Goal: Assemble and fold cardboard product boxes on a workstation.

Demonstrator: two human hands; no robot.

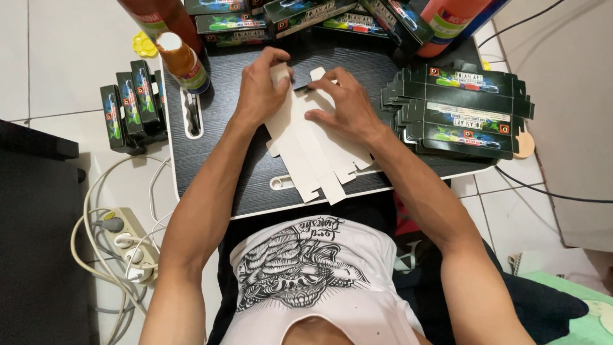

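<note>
A flat, unfolded carton blank is laid white side up near the middle of the dark tabletop, its flaps pointing toward the body. Its far end is being worked: the left hand is pressed down on the upper left corner with the fingers curled together over a flap, and the right hand is laid flat beside it, the fingers pinching a small tab at the top edge. The step in hand is judged to be the creasing of the end flaps. For the next move, the panel has to be held flat while the tab is bent along its score line, so that the card is not torn. A stack of printed flat cartons is kept at the right, finished boxes stand on the floor at the left, and a bottle with an orange body stands at the far left corner
</note>
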